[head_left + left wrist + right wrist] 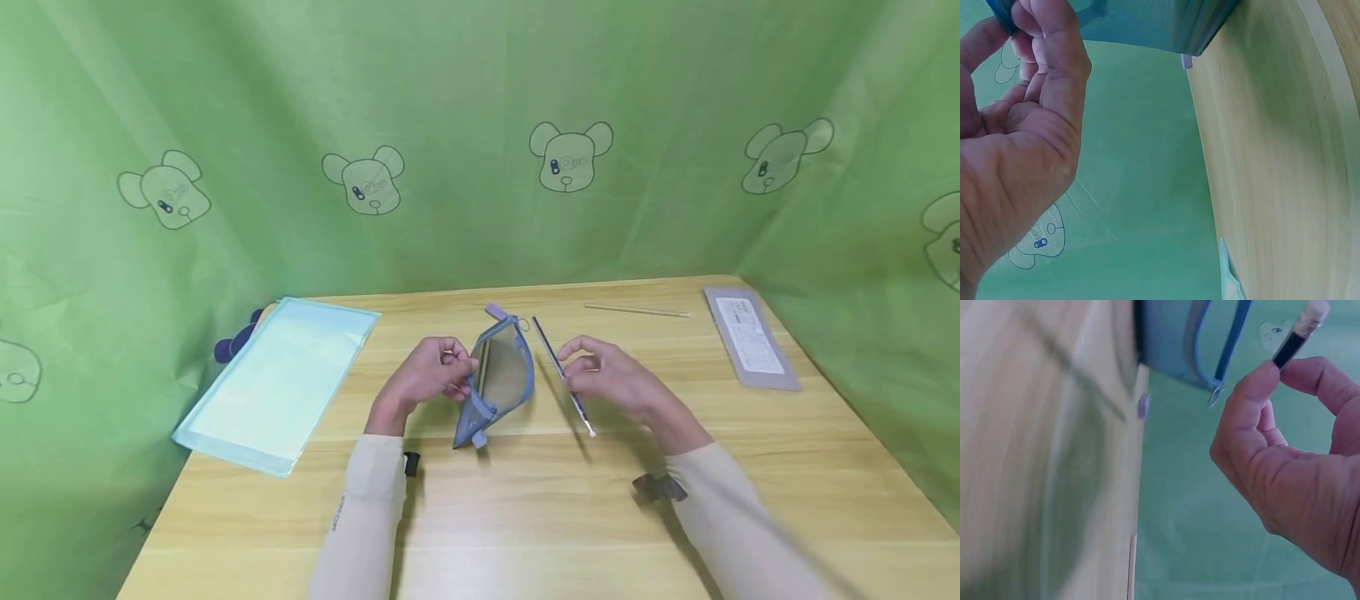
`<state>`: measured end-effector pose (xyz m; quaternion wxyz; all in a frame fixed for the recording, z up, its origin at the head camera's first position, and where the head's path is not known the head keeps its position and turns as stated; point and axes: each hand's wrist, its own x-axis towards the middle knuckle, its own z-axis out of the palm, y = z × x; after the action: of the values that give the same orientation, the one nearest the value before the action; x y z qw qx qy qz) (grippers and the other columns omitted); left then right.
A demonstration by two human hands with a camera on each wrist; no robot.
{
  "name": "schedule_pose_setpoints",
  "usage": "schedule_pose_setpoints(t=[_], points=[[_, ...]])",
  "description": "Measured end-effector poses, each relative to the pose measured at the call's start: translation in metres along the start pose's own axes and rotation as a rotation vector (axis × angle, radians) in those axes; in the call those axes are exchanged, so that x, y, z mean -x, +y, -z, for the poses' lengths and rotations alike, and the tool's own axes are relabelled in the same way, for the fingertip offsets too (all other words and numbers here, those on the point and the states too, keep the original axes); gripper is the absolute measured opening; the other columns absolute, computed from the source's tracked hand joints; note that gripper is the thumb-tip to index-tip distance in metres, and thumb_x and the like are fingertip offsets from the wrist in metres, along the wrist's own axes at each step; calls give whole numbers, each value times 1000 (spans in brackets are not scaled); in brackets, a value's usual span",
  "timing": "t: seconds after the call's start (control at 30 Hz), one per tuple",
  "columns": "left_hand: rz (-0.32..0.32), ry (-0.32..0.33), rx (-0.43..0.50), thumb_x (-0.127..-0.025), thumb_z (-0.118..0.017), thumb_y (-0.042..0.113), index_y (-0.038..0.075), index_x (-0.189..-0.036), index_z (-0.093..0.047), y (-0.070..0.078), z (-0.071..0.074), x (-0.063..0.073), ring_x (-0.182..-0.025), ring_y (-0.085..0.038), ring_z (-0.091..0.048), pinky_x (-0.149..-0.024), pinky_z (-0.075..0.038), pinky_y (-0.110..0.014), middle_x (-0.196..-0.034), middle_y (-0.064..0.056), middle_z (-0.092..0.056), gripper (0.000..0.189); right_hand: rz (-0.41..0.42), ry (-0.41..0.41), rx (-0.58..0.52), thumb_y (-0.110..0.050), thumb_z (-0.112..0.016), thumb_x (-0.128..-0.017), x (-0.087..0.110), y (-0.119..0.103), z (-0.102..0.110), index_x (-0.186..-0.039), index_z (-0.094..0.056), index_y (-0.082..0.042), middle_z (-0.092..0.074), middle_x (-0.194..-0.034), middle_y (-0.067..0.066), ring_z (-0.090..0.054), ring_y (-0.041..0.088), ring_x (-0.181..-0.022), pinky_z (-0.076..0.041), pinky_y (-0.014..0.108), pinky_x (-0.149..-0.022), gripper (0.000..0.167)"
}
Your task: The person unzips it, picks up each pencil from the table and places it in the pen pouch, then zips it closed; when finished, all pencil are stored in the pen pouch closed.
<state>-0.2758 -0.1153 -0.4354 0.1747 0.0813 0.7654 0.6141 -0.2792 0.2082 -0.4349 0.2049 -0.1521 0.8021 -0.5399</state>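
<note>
My left hand (pixel 435 371) pinches the near-left edge of a blue mesh zipper pouch (pixel 506 375), whose mouth gapes toward me. Inside the pouch at least one pencil-like stick shows against its left wall. Just right of the pouch, my right hand (pixel 611 375) pinches a dark pencil (pixel 561 371) between thumb and finger. The pencil slants in the air, its white eraser end toward me, apart from the pouch. In the right wrist view that eraser (pixel 1315 312) rises above the fingertips. The left wrist view shows the fingers on the pouch's edge (pixel 1160 25).
A plain wooden pencil (pixel 637 311) lies at the back right. Beyond it is a grey package with a white label (pixel 750 333). A pale blue zip folder (pixel 281 387) lies at the left, overlapping a dark blue object (pixel 234 343). A small purple block (pixel 497 312) sits behind the pouch.
</note>
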Motion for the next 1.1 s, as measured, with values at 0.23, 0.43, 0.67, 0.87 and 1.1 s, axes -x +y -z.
schedule_pose_setpoints(t=[0.23, 0.43, 0.67, 0.87, 1.1], points=[[4, 15, 12, -105, -67, 6, 0, -100, -62, 2, -4, -1, -67, -16, -70, -78, -71, -47, -77, -5, -70, 9, -11, -153, -162, 4, -61, -92, -11, 3, -20, -126, -50, -1, -64, -87, 1, -51, 9, -71, -47, 22, -67, 36], [-12, -26, -4, -104, -67, 6, 3, -94, -61, 4, -13, -2, -65, -14, -70, -75, -71, -44, -75, -7, -70, 12, -66, -119, -206, 4, -61, -91, -29, -1, -41, -126, -52, 0, -64, -87, 2, -59, 12, -79, -58, 21, -73, 37], [-31, -91, 0, -105, -66, 5, 3, -93, -59, 5, -22, -3, -65, -14, -72, -71, -71, -37, -77, -8, -73, 14, -63, 21, -77, 3, -64, -90, -47, -19, -66, -121, -64, 4, -69, -91, 9, -63, 15, -78, -62, 26, -73, 31], [-35, -61, 29, -106, -64, 4, 1, -96, -60, 3, -22, -5, -67, -15, -72, -70, -71, -37, -79, -7, -73, 11, -25, 74, 34, 4, -66, -96, -53, -26, -76, -111, -73, 5, -72, -101, 15, -71, 19, -87, -69, 32, -82, 16], [-29, 14, 65, -105, -66, 4, 1, -98, -61, 2, -19, -6, -66, -15, -73, -73, -71, -40, -75, -5, -72, 9, -3, -35, 145, -3, -66, -98, -42, -35, -66, -115, -72, 1, -68, -82, 6, -60, 15, -67, -55, 24, -61, 19]])
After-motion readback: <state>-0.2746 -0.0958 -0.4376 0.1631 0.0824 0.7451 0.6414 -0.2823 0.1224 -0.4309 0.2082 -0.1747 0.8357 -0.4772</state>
